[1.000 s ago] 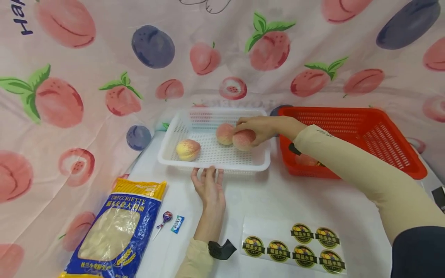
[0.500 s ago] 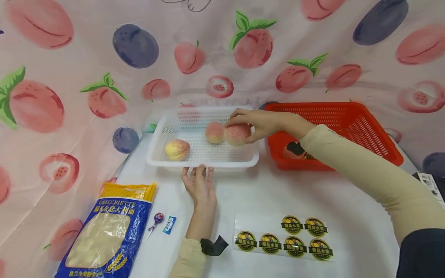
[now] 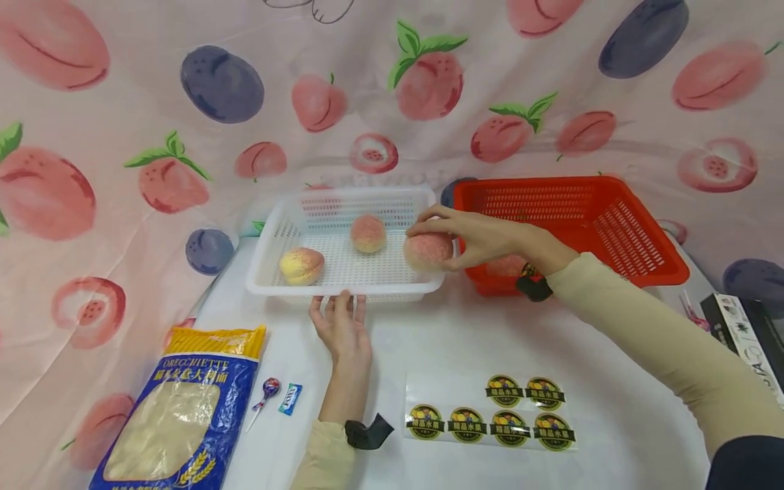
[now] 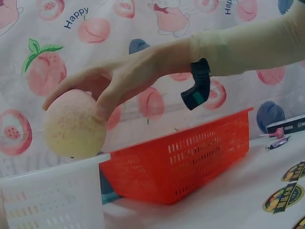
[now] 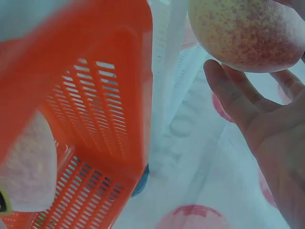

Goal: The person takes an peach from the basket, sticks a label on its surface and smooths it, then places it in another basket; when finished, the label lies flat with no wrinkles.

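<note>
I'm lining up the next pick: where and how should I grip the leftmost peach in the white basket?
I'd come from above and grip the leftmost peach across its rounded sides, at the widest part. It rests low inside the white basket, close to the basket's left end and front, whose walls would likely crowd a sideways approach; its top is uncovered.

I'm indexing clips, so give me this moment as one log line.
right grip: holds peach | left grip: at white basket, near rim | inside: yellower peach, pinker peach

A lollipop and wrapped sweet lie beside the pasta bag.
</note>
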The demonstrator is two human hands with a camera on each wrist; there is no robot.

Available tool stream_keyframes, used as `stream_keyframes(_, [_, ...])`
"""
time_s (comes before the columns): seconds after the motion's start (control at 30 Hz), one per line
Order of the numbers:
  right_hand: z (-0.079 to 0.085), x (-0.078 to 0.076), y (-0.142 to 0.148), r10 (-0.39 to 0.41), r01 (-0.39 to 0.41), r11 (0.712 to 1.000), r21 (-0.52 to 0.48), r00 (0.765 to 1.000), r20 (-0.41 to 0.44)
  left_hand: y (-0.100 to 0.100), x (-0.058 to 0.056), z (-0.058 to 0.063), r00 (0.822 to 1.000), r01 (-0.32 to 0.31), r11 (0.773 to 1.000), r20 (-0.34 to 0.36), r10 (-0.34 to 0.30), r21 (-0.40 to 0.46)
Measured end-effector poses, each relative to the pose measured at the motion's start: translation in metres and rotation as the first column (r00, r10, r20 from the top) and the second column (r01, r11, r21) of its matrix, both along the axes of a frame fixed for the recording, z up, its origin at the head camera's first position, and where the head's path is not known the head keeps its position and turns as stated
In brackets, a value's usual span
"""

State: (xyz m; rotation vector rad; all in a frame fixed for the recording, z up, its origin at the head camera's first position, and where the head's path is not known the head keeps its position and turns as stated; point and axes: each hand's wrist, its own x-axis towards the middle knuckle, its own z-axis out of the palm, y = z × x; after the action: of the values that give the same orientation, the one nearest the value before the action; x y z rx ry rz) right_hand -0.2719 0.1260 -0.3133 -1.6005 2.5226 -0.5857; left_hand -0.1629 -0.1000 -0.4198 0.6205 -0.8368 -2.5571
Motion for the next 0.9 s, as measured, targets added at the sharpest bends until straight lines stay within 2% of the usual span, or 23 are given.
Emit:
stream_keyframes(0.3, [-0.007, 0.023, 0.013, -0.073, 0.074, 0.997, -0.012, 0.997, 0.038, 0.001, 0.003, -0.005, 1.000, 0.003, 1.000, -0.015, -0.003, 0.001])
stream_keyframes(0.63, [-0.008, 0.049, 0.030, -0.099, 0.099, 0.995, 0.018, 0.995, -0.012, 0.002, 0.003, -0.004, 0.999, 0.019, 1.000, -0.049, -0.019, 0.002])
stream_keyframes(0.9, [-0.014, 0.068, 0.037, -0.074, 0.075, 0.997, 0.031, 0.997, -0.037, 0.002, 0.001, -0.001, 0.998, 0.014, 1.000, -0.055, -0.013, 0.008])
